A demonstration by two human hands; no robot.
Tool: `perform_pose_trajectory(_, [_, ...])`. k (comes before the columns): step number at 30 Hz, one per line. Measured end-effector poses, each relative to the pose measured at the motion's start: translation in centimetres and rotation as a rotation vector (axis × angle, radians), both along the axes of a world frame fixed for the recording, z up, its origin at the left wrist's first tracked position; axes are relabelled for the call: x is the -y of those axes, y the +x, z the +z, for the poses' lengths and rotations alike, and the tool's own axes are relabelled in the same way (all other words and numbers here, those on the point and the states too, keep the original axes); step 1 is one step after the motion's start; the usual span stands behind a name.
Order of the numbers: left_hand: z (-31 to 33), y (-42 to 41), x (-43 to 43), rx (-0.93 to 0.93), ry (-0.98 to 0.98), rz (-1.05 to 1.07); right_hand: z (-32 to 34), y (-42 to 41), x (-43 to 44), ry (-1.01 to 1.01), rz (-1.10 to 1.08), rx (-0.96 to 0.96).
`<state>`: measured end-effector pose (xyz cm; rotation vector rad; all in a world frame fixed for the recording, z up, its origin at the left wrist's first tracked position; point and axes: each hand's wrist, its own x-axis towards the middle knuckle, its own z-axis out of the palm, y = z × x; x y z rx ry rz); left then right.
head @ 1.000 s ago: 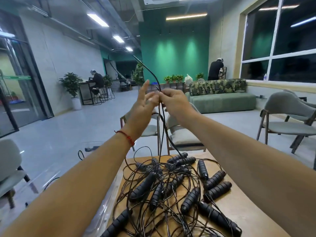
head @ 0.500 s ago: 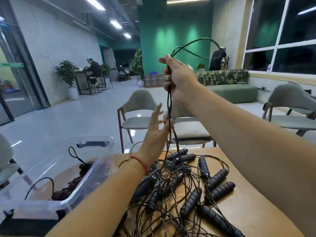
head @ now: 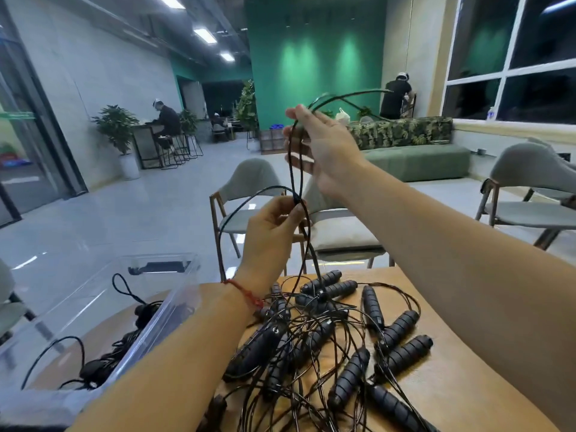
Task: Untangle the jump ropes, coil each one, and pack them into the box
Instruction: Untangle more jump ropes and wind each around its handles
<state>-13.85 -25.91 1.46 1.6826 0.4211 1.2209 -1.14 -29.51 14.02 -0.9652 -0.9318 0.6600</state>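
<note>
1. Left hand [head: 271, 235] has come up from beside the cord, where its fingers were spread half a second ago. It now pinches the jump rope cord [head: 291, 169] between thumb and fingertips.
2. Right hand [head: 327, 151] stays raised above the left, its fingers curled round the same cord, and a loop of cord arches out of its top toward the right.
3. Between the two hands the cord hangs as a doubled strand, then drops from the left hand into the tangled pile [head: 311, 338].
4. That pile of black ropes with ribbed handles lies mid-table on the wooden table [head: 452, 400], reaching toward its far edge.
5. A clear plastic box [head: 174, 310] sits at the table's left edge, with packed ropes [head: 103, 363] lying inside.
6. A red string bracelet [head: 246, 293] circles the left wrist.
7. A grey chair [head: 249, 182] stands just beyond the far edge.
</note>
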Motion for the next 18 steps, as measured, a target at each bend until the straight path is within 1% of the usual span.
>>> perform_pose_trajectory(2, [1.1, -0.5, -0.7, -0.032, 0.047, 0.055, -1.2, 0.5, 0.0, -0.119, -0.017, 0.204])
perform_pose_trajectory(4, [2.6, -1.0, -1.5, -0.089, 0.134, 0.111, -2.9, 0.6, 0.1, -0.237, 0.045, 0.302])
perform_pose_trajectory(6, [3.9, -1.3, -2.0, -0.144, 0.18, 0.142, -4.8, 0.8, 0.5, -0.317, 0.081, 0.326])
perform_pose_trajectory(9, [4.5, -1.8, -2.3, -0.169, 0.142, 0.149, -7.6, 1.4, 0.8, -0.328, 0.064, 0.342])
perform_pose_trajectory(14, [3.7, -2.1, -2.8, -0.216, -0.054, 0.052, -9.8, 1.5, 1.1, -0.255, 0.079, 0.446])
perform_pose_trajectory(16, [3.7, -2.3, -3.1, -0.23, -0.162, -0.017, -10.0, 1.6, 1.2, -0.266, 0.075, 0.403])
perform_pose_trajectory(17, [3.7, -2.4, -3.2, -0.237, -0.188, -0.055, -10.0, 1.6, 1.2, -0.284, 0.087, 0.357])
perform_pose_trajectory(18, [3.7, -2.5, -3.3, -0.259, -0.167, -0.069, -10.1, 1.7, 1.0, -0.308, 0.1, 0.3])
